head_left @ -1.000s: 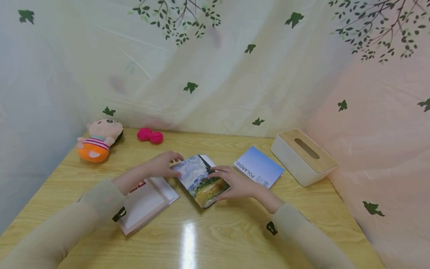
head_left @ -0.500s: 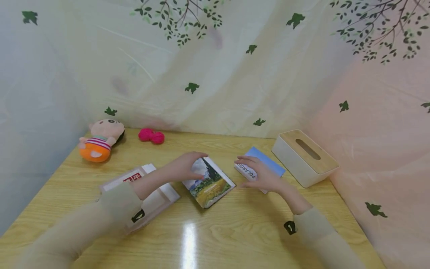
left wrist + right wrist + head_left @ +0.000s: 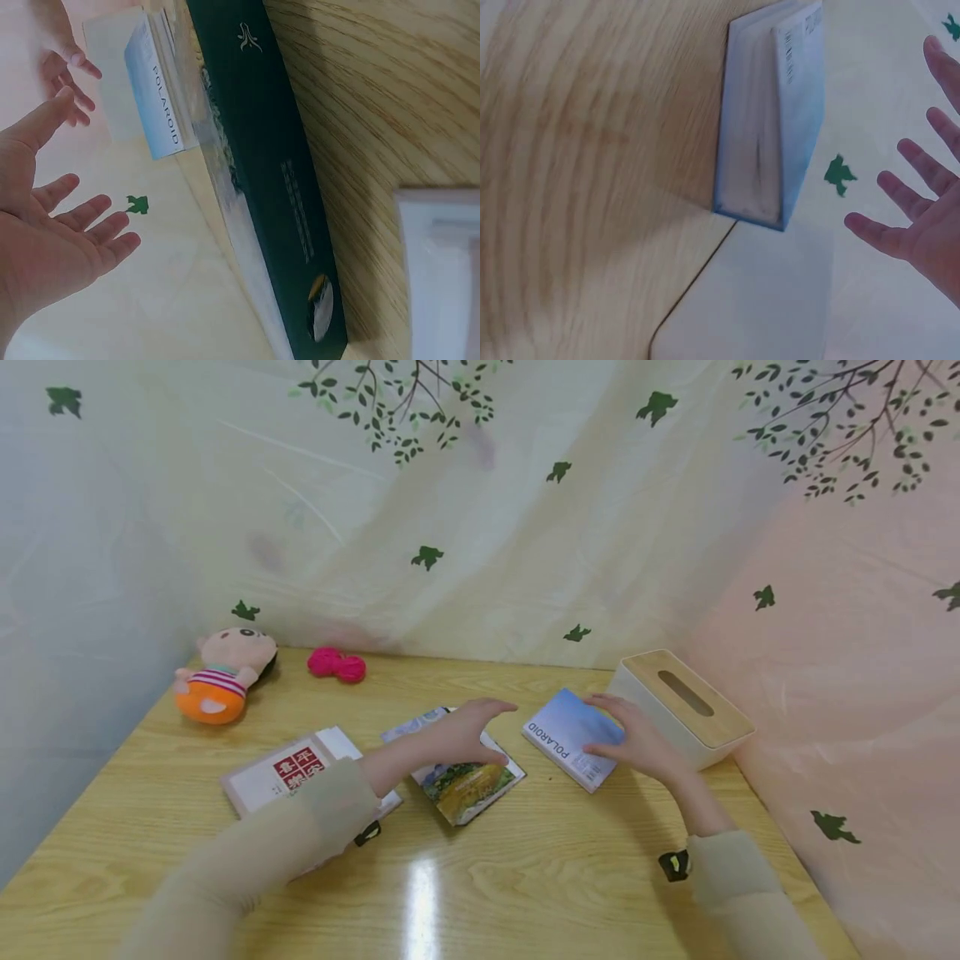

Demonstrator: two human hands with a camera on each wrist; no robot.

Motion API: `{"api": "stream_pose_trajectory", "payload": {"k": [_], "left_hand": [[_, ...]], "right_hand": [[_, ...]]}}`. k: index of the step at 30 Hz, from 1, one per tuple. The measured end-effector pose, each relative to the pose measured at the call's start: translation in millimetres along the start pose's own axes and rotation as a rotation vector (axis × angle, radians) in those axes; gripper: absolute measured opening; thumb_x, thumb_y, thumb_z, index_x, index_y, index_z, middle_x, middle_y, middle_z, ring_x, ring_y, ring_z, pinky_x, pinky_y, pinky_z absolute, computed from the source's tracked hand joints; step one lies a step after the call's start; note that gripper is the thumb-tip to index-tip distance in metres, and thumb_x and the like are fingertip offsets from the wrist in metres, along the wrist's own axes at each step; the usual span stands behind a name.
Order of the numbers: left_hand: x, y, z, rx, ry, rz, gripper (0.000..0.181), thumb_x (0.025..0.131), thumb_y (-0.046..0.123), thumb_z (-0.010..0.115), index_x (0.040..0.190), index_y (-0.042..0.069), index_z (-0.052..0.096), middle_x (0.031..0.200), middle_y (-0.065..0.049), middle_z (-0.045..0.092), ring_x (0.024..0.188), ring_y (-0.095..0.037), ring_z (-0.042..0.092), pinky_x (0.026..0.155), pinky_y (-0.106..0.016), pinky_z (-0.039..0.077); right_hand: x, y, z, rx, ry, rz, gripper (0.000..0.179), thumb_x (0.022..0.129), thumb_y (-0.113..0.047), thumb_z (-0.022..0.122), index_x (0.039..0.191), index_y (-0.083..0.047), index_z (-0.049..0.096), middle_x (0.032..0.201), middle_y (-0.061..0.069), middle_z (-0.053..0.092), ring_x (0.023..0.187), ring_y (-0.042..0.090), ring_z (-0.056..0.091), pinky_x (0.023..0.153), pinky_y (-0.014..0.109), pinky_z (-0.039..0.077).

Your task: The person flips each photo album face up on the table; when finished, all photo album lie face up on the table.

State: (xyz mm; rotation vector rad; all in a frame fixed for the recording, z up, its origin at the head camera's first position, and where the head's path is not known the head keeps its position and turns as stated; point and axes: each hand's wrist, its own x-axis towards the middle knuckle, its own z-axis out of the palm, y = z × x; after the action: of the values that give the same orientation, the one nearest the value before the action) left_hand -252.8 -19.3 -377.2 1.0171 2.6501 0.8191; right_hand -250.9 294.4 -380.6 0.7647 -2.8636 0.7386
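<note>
My left hand (image 3: 459,733) hovers over the book with a painted landscape cover (image 3: 463,789), its fingers spread and holding nothing. In the left wrist view that book's dark green spine (image 3: 262,165) faces the camera, and the fingers stay apart from it. My right hand (image 3: 639,739) is above the right side of the blue and white POLAROID book (image 3: 558,735), thumb and fingers apart. The right wrist view shows the right hand's fingers (image 3: 911,199) loosely spread, with a gap between them and the POLAROID book (image 3: 802,112). Both books lie flat on the table.
A pale book with a red label (image 3: 298,767) lies at the left, partly behind my left sleeve. A tissue box with a wooden lid (image 3: 686,702) stands at the right. Farther back are a plush doll (image 3: 225,672) and a pink yarn-like bundle (image 3: 336,665). A printed curtain hangs behind the table.
Both hands have let go of the painted-cover book. The left hand moved right across it, and the right hand moved right, over the POLAROID book. The books stay in place since half a second ago.
</note>
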Motion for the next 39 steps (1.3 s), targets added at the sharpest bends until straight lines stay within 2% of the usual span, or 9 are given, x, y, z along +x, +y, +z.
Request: {"api": "stream_pose_trajectory", "payload": {"k": [6, 13, 20, 24, 28, 35, 39], "left_hand": [[21.3, -4.5, 15.1, -0.004, -0.025, 0.013, 0.085, 0.080, 0.038, 0.075, 0.149, 0.017, 0.029, 0.153, -0.010, 0.027, 0.139, -0.030, 0.028, 0.111, -0.045, 0.029], [34.2, -8.6, 24.3, -0.019, -0.123, 0.027, 0.090, 0.078, 0.033, 0.077, 0.150, 0.015, 0.025, 0.155, -0.016, 0.018, 0.142, -0.034, 0.020, 0.111, -0.049, 0.028], [40.8, -18.8, 30.7, 0.079, -0.208, 0.024, 0.094, 0.077, 0.039, 0.077, 0.151, 0.017, 0.022, 0.157, -0.015, 0.015, 0.143, -0.031, 0.017, 0.113, -0.046, 0.026], [42.8, -22.5, 31.4, 0.075, -0.258, 0.002, 0.094, 0.078, 0.041, 0.076, 0.151, 0.020, 0.021, 0.158, -0.012, 0.012, 0.144, -0.029, 0.014, 0.113, -0.046, 0.026], [45.6, -26.3, 31.9, 0.068, -0.293, 0.007, 0.094, 0.078, 0.043, 0.074, 0.152, 0.020, 0.020, 0.158, -0.011, 0.010, 0.145, -0.028, 0.012, 0.113, -0.046, 0.025], [51.9, -33.1, 34.0, 0.073, -0.326, 0.017, 0.094, 0.079, 0.046, 0.073, 0.152, 0.021, 0.018, 0.158, -0.007, 0.013, 0.145, -0.025, 0.013, 0.115, -0.043, 0.022], [53.2, -36.2, 34.0, 0.067, -0.333, 0.013, 0.095, 0.079, 0.047, 0.072, 0.152, 0.020, 0.018, 0.157, -0.007, 0.016, 0.144, -0.023, 0.016, 0.115, -0.040, 0.021]], "right_hand": [[-3.6, 15, 0, 0.016, -0.037, 0.141, 0.079, 0.079, -0.030, 0.077, 0.143, -0.004, 0.038, 0.147, 0.020, 0.035, 0.136, 0.042, 0.028, 0.108, 0.058, 0.024], [-5.6, 40, 13, 0.050, -0.111, 0.279, 0.089, 0.080, -0.037, 0.075, 0.147, -0.002, 0.029, 0.150, 0.021, 0.031, 0.136, 0.044, 0.027, 0.108, 0.057, 0.027], [-4.7, 51, 22, 0.061, -0.156, 0.372, 0.095, 0.077, -0.047, 0.074, 0.147, 0.000, 0.027, 0.150, 0.025, 0.027, 0.137, 0.046, 0.023, 0.109, 0.058, 0.024], [-4.0, 55, 23, 0.068, -0.167, 0.387, 0.099, 0.077, -0.049, 0.073, 0.147, 0.002, 0.024, 0.149, 0.027, 0.026, 0.136, 0.048, 0.024, 0.109, 0.058, 0.025], [-4.2, 58, 25, 0.077, -0.173, 0.372, 0.100, 0.077, -0.050, 0.073, 0.146, 0.005, 0.025, 0.147, 0.029, 0.028, 0.134, 0.048, 0.027, 0.108, 0.058, 0.026], [-9.2, 58, 26, 0.093, -0.172, 0.305, 0.094, 0.077, -0.050, 0.074, 0.144, 0.000, 0.030, 0.146, 0.024, 0.035, 0.133, 0.043, 0.033, 0.108, 0.056, 0.029], [-14.3, 59, 23, 0.163, -0.212, 0.259, 0.090, 0.079, -0.043, 0.074, 0.145, -0.002, 0.029, 0.147, 0.022, 0.034, 0.132, 0.041, 0.035, 0.105, 0.056, 0.032]]}}
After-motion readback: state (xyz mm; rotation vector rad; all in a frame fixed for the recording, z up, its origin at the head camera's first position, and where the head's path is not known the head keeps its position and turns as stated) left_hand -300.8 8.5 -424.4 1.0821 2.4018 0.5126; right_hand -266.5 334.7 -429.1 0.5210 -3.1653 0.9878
